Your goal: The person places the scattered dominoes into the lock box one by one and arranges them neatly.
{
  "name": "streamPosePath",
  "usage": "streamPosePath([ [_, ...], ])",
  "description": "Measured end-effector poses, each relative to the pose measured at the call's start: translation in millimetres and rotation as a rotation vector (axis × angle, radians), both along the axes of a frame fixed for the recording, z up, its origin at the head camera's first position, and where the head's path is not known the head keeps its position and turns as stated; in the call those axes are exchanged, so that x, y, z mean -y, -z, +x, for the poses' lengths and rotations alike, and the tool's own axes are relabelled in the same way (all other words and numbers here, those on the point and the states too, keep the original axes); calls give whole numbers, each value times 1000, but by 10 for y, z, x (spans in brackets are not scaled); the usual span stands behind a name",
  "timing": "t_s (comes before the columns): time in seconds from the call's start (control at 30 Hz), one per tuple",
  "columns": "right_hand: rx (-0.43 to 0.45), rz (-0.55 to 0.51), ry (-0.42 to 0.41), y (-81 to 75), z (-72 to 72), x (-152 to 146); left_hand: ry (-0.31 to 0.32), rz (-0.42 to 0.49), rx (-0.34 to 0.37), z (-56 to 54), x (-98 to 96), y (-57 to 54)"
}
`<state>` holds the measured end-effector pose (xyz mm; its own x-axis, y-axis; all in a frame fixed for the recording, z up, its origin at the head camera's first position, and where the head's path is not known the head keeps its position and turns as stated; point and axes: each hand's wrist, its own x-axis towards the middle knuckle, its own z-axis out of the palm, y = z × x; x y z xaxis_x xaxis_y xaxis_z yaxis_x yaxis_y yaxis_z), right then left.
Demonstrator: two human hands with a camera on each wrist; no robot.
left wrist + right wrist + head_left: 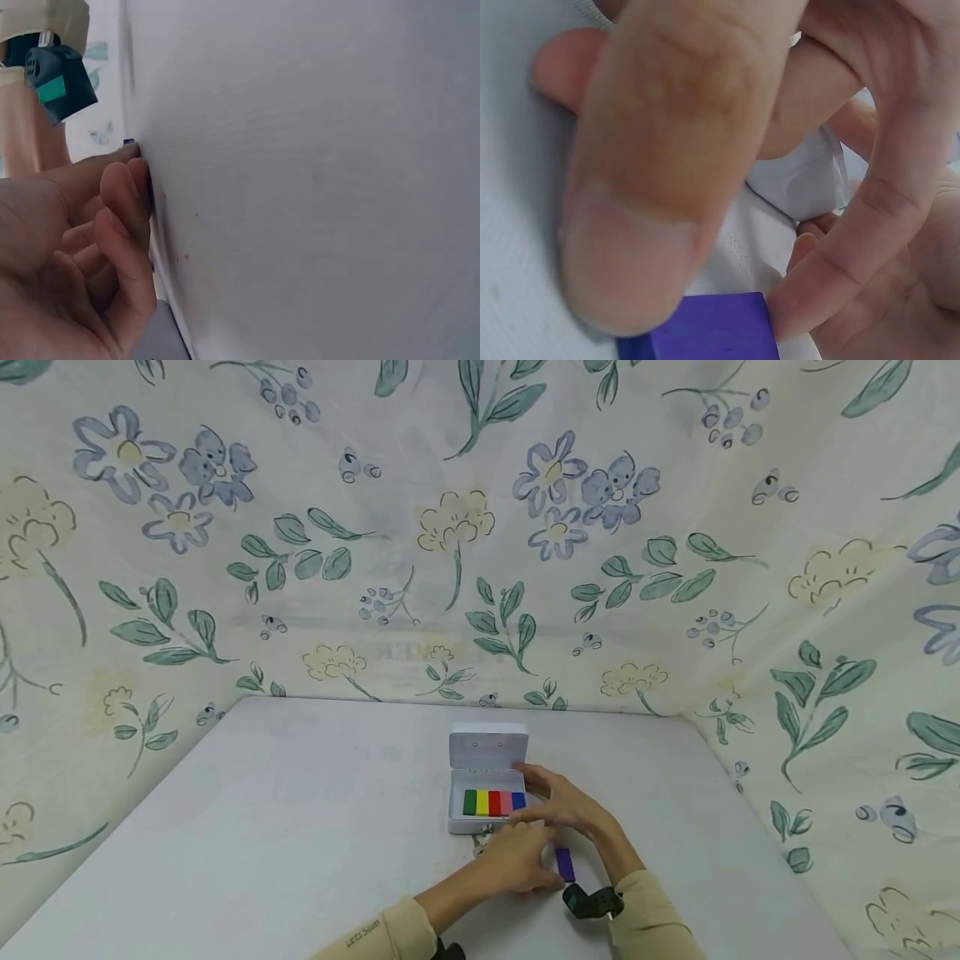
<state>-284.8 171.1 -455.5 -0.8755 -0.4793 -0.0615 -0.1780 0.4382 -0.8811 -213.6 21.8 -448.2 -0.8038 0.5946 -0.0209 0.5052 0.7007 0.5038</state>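
Note:
A small white metal cash box [468, 825] stands with its lid [489, 750] raised. In it a green block [469, 802], yellow block [482, 802], red block [494, 802], pink block [506, 802] and blue block [518, 800] lie side by side. My right hand [566, 806] grips the box's right side, forefinger by the hinge and thumb by the front corner. Before it, my left hand [517, 860] pinches a purple block [716, 330] between thumb and forefinger, low over the table. In the left wrist view, the left hand [82, 247] mostly hides this block.
Keys [479, 846] hang from the lock at the box's front. A white-covered table [322, 818] lies beneath everything, with a floral cloth [405, 552] behind and beside it. A dark wrist camera [592, 902] sits on the right wrist.

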Motion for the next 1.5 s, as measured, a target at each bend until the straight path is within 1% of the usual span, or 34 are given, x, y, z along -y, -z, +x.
streamPosePath([
  [0.17, -3, 4, 2, -7, 1, -4, -6, 14, 21, 17, 3, 7],
  [0.43, 6, 1, 10, 5, -1, 0, 38, 71, 83, 41, 25, -3],
  [0.57, 10, -3, 9, 17, -3, 7, 54, 73, 130, 36, 53, -3],
  [0.67, 8, 0, 11, 19, -1, 12, 59, 50, 142, 32, 84, -16],
  [0.73, 7, 2, 11, 18, 2, 13, 60, 37, 138, 31, 105, -31],
  [0.8, 4, 4, 13, 15, 5, 13, 67, 20, 111, 33, 125, -46],
  [0.9, 2, 3, 16, 11, 7, 14, 84, 31, 95, 39, 157, -68],
  [0.97, -1, 5, 17, 13, 7, 17, 91, 45, 97, 47, 186, -80],
  [1.03, 0, 10, 19, 14, 6, 19, 95, 67, 115, 56, 223, -98],
  [1.17, 0, 18, 19, 14, -3, 18, 74, 97, 129, 51, 329, -134],
  [1.3, -4, 3, 7, 10, -11, 0, 47, 132, 112, 7, 455, -174],
  [1.5, 9, 1, -1, 18, -3, -6, 46, 159, 85, -36, 609, -259],
])
